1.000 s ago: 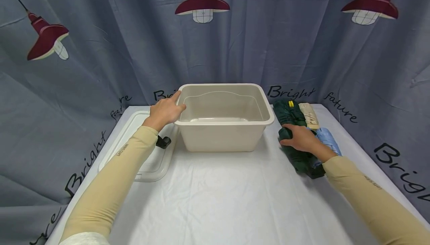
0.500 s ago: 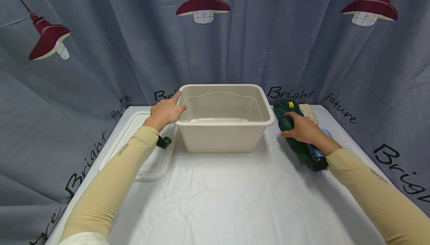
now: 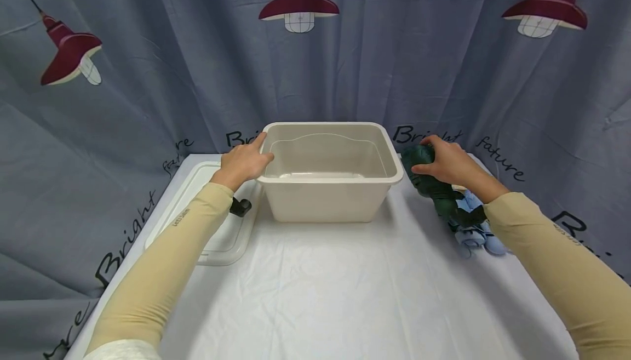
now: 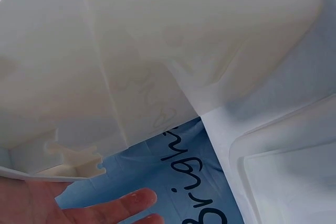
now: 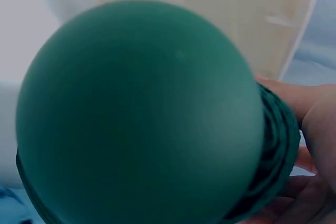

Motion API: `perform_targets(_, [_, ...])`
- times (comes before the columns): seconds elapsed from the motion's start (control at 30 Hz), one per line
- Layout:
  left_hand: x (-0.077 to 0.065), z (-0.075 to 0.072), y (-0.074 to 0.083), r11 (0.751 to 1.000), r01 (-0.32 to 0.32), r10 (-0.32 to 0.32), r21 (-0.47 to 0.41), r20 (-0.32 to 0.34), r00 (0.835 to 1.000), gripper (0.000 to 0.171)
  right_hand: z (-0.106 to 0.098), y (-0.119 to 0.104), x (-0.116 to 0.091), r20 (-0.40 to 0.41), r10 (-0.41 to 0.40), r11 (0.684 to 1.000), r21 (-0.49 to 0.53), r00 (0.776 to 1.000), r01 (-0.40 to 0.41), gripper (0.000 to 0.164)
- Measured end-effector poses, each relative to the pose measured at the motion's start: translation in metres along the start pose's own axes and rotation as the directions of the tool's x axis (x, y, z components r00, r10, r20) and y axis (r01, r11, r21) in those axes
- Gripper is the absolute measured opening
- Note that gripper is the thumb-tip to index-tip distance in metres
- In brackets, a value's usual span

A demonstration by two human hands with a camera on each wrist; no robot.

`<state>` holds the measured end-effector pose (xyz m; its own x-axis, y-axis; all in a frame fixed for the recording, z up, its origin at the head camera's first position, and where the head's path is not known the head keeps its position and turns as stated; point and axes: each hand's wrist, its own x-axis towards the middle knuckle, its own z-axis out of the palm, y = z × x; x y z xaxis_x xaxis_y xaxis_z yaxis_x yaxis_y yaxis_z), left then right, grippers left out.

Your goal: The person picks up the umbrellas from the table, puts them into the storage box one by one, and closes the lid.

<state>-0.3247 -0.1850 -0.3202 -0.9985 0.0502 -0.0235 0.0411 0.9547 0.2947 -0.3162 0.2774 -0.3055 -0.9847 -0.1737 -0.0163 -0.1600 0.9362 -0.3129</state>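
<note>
My right hand [image 3: 451,163] grips a folded dark green umbrella [image 3: 428,184] at the right of the table. Its smooth round end fills much of the right wrist view, with pleated cloth behind it, and a loose flap hangs at its near end. Light blue rolled bundles [image 3: 470,239] lie under and beside it, and a beige one [image 3: 458,188] is mostly hidden by the umbrella and hand. At the left end of an upright off-white plastic bin [image 3: 322,201], my left hand [image 3: 242,164] rests on the rim, index finger straight and thumb over the inside.
Left of the bin, its flat white lid [image 3: 231,245] lies partly under my left forearm. A white cloth covers the table [image 3: 335,289]. Behind it hangs a grey-blue curtain [image 3: 419,64] printed with red lamps and lettering.
My right hand has moved toward the far end of the umbrella. The umbrella has shifted and tilted, uncovering more of the blue bundles. My left hand and the bin stay in place.
</note>
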Motion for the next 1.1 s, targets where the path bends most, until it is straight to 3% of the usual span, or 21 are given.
perform_targets(0.73, [0.001,-0.001,0.0,1.0,0.01,-0.01,0.015,-0.003,1.0,0.075,-0.059,-0.074,0.04,-0.052,-0.071,0.997,0.017,0.996,0.072,0.09])
perform_targets(1.1, [0.0,-0.001,0.0,1.0,0.017,-0.017,0.023,0.006,1.0,0.075,-0.057,-0.118,0.064,-0.017,-0.1,0.994,0.036,0.995,0.101,0.086])
